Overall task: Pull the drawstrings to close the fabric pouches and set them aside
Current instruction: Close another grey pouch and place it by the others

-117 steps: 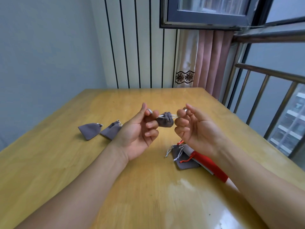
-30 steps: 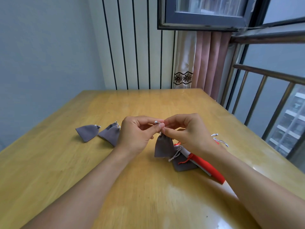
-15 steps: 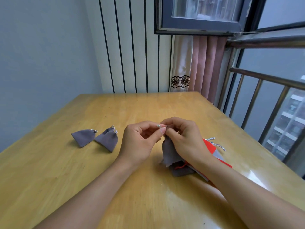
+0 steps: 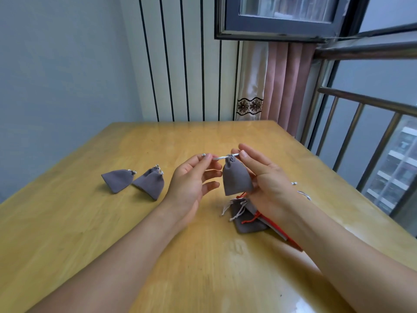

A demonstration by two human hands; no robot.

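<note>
The left hand (image 4: pixel 191 179) pinched a silver drawstring (image 4: pixel 218 157) between thumb and forefinger, its other fingers loosely curled. The right hand (image 4: pixel 266 179) pinched the cord at the cinched neck of a grey pouch (image 4: pixel 235 178), which hung in the air between the two hands, above the wooden table (image 4: pixel 90 233). Just below the right wrist lay a small heap of unclosed pouches (image 4: pixel 247 219), grey with red cord and red fabric showing, partly hidden by the forearm. Well to the left of the left hand sat two closed grey pouches (image 4: pixel 117 180) (image 4: pixel 150 182), side by side and touching
</note>
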